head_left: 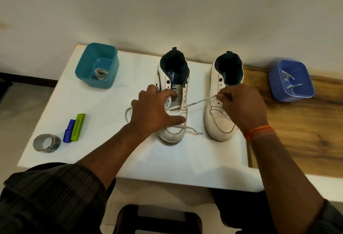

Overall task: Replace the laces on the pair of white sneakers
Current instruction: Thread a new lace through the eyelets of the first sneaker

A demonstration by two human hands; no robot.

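Two white sneakers stand side by side on the white table [92, 155], toes toward me. My left hand [154, 111] rests on the left sneaker [173, 131], fingers curled at its eyelet row, thumb across the toe. A white lace [198, 101] runs through the lowest eyelets; my right hand [241, 107] pinches one end and holds it taut over the right sneaker [218, 122], which has no lace. The other lace end trails over the left toe onto the table.
A teal tub [81, 64] with a folded lace stands at the back left. A blue tub [274, 83] with loose laces sits on the wooden surface [300, 129] at right. A tape roll [46, 143], a blue marker [68, 131] and a green tool [78, 127] lie front left.
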